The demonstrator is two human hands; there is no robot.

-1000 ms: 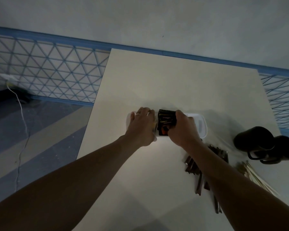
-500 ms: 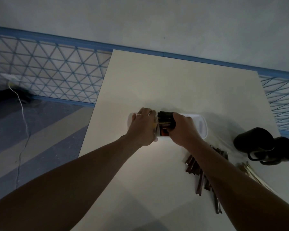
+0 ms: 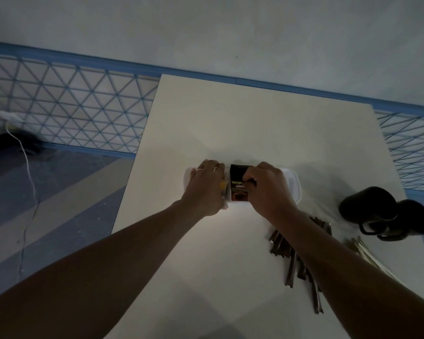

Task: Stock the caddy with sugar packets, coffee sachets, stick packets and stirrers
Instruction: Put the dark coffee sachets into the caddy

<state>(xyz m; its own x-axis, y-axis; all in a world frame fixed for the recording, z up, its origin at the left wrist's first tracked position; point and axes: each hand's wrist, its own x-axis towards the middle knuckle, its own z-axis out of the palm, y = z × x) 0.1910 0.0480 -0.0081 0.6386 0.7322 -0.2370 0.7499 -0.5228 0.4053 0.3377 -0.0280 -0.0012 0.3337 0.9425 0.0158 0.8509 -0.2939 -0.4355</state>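
A white plastic caddy (image 3: 293, 183) lies across the middle of the table, mostly hidden by my hands. Dark coffee sachets (image 3: 239, 182) stand upright in its middle compartment. My right hand (image 3: 267, 189) pinches the sachets from the right. My left hand (image 3: 207, 187) rests over the caddy's left end, fingers curled on it; something yellow shows just beside it. Brown stick packets (image 3: 291, 260) lie scattered on the table under my right forearm. Pale wooden stirrers (image 3: 360, 245) lie further right.
Two black mugs (image 3: 384, 214) lie on their sides at the table's right edge. The white table (image 3: 255, 128) ends at the left in a drop to the floor. A white cable runs across the floor at left.
The coffee sachets now stand face-on between my hands, label visible. My right hand has shifted its grip on them slightly. My left hand stays on the caddy.
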